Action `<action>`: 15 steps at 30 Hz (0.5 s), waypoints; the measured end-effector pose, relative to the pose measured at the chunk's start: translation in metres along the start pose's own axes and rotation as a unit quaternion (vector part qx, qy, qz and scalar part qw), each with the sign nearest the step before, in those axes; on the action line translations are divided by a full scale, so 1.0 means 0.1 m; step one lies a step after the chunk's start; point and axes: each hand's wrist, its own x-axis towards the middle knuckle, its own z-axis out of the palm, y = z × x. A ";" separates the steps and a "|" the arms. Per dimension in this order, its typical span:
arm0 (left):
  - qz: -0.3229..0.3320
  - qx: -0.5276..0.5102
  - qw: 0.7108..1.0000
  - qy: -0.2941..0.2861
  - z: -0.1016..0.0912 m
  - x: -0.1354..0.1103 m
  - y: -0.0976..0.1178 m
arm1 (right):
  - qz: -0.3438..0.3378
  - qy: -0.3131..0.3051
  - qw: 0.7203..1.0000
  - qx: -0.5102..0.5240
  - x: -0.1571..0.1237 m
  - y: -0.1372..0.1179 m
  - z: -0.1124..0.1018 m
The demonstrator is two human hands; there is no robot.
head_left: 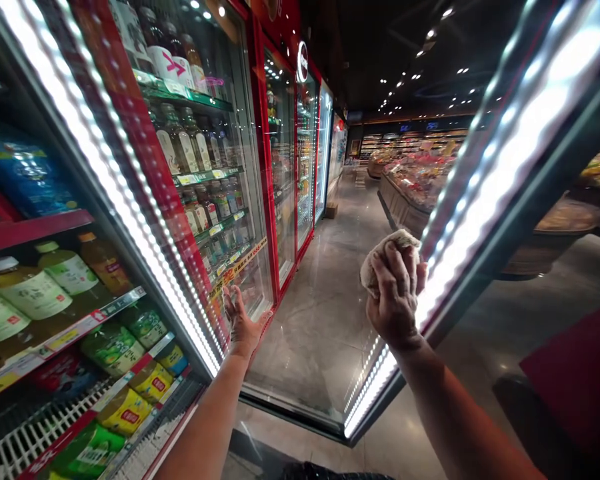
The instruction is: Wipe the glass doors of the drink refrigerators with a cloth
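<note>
A bunched pale cloth (405, 241) is in my right hand (395, 293), with the fingers pressed over it against the glass door (310, 353), close to the bright light strip on its right side. My left hand (243, 323) has its fingers spread, nearer the left side of the same door. Whether the left palm touches the glass I cannot tell. The door stands swung out, its dark bottom edge just above the floor.
On the left, open cooler shelves (125, 303) hold several bottles of drink (35, 293). Red-framed coolers (275, 200) line the aisle beyond the glass. A display stand of packaged goods (415, 187) is across the grey floor (325, 273). A small box (332, 210) sits by the coolers.
</note>
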 end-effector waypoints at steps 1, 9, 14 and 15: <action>0.010 0.003 1.000 0.007 -0.02 0.00 -0.02 | -0.004 -0.003 1.000 0.003 0.01 -0.05 0.03; 0.027 0.032 0.996 0.076 -0.36 0.45 -0.28 | -0.076 -0.106 0.991 0.009 0.07 -0.21 0.09; 0.029 0.022 0.999 0.011 -0.53 0.78 -0.38 | 0.003 -0.033 0.999 -0.019 0.28 -0.37 0.23; 0.031 0.016 0.999 0.001 -0.54 0.81 -0.39 | -0.003 -0.042 0.999 -0.016 0.25 -0.44 0.28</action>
